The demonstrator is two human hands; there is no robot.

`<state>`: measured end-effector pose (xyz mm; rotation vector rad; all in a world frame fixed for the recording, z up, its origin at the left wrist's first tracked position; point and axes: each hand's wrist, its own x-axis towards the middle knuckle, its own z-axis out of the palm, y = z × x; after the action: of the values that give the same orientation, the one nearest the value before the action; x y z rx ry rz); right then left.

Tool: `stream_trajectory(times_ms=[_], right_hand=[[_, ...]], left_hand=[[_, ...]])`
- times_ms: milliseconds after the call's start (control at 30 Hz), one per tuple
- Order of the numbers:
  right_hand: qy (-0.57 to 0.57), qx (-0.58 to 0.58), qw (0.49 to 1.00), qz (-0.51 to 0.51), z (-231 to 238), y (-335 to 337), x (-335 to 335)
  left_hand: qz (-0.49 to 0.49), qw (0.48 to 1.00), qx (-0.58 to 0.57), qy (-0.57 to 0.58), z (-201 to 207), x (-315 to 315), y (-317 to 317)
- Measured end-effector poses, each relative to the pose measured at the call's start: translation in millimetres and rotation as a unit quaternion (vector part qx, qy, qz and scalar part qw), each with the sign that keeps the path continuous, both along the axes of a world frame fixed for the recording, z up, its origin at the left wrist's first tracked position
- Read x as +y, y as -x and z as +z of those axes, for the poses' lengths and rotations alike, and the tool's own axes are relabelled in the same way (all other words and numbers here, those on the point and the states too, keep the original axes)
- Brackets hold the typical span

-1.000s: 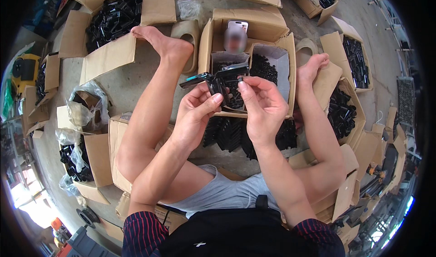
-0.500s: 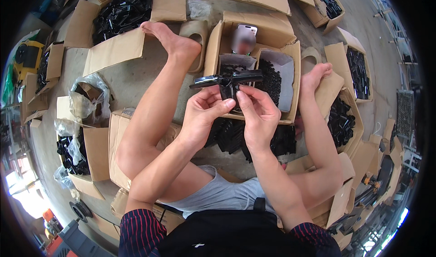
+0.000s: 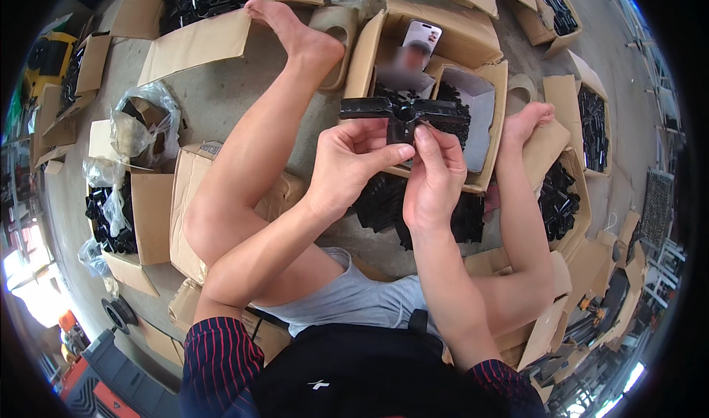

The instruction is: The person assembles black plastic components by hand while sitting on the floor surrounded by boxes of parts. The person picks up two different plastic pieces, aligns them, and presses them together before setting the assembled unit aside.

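Between my two hands is a glossy black T-shaped plastic part (image 3: 400,115), its two arms spread sideways and its short stem pointing toward me. My left hand (image 3: 353,159) pinches the stem from the left, thumb in front. From the right, my right hand (image 3: 437,170) has its thumb and fingers closed on the same part near the stem. Just beyond the hands stands an open cardboard box (image 3: 493,115) holding a grey tray (image 3: 473,97) of small black pieces. A phone (image 3: 422,40) leans at the box's far side. Below my hands lie more black parts (image 3: 380,205).
Open cartons of black parts stand around me: one far left (image 3: 214,4), one at the left (image 3: 111,218), others at the right (image 3: 557,196) and far right (image 3: 554,8). Clear plastic bags (image 3: 133,134) lie at the left. My bare legs flank the middle box.
The view has shifted, so the scene sits differently in it. The black part is turned slightly, its arms now more level, and both hands still hold it.
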<state>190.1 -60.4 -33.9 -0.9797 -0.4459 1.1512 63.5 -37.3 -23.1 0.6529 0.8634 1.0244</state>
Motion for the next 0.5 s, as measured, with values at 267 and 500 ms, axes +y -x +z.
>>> stream_trajectory(times_ms=[267, 500], right_hand=[[0.079, -0.055, 0.995, 0.033, -7, -4, -1], [0.174, -0.064, 0.979, 0.081, -5, 11, 11]], left_hand=[[0.003, 0.988, 0.152, -0.041, -12, 5, -2], [0.006, 0.855, 0.502, -0.133, 7, 2, -1]])
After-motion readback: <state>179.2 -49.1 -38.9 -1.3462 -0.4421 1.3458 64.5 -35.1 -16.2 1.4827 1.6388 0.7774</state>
